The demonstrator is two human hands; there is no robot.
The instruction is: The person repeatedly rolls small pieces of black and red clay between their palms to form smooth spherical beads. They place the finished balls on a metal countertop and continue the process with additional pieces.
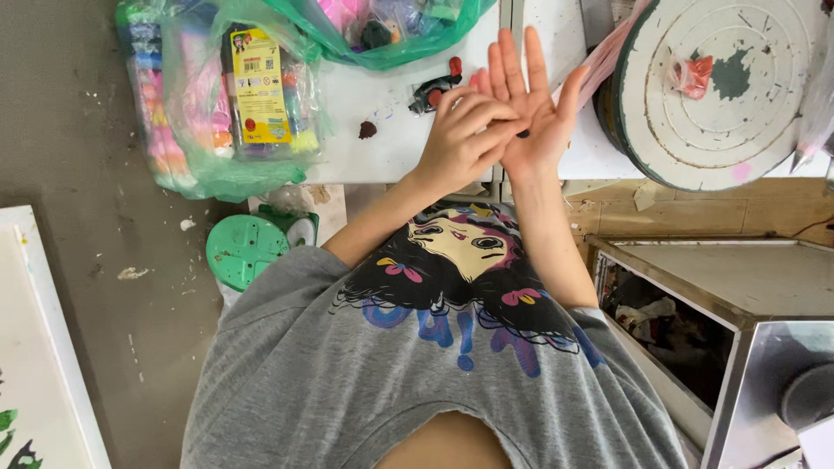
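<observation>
I watch the left hand (465, 139) press across the open right hand (530, 108) above the white surface (382, 139), rolling a small dark lump (524, 134), seemingly soft, light clay, best cupped between palms, fingers closed gently.

A white table (382, 130) carries a green plastic bag (382, 35) of colourful bits at its far edge, a clear bag of clay packets (226, 95) hanging over its left side, a dark brown clay lump (367, 129), black and red clay pieces (434, 87), and a round white turntable (721, 87) on the right.
</observation>
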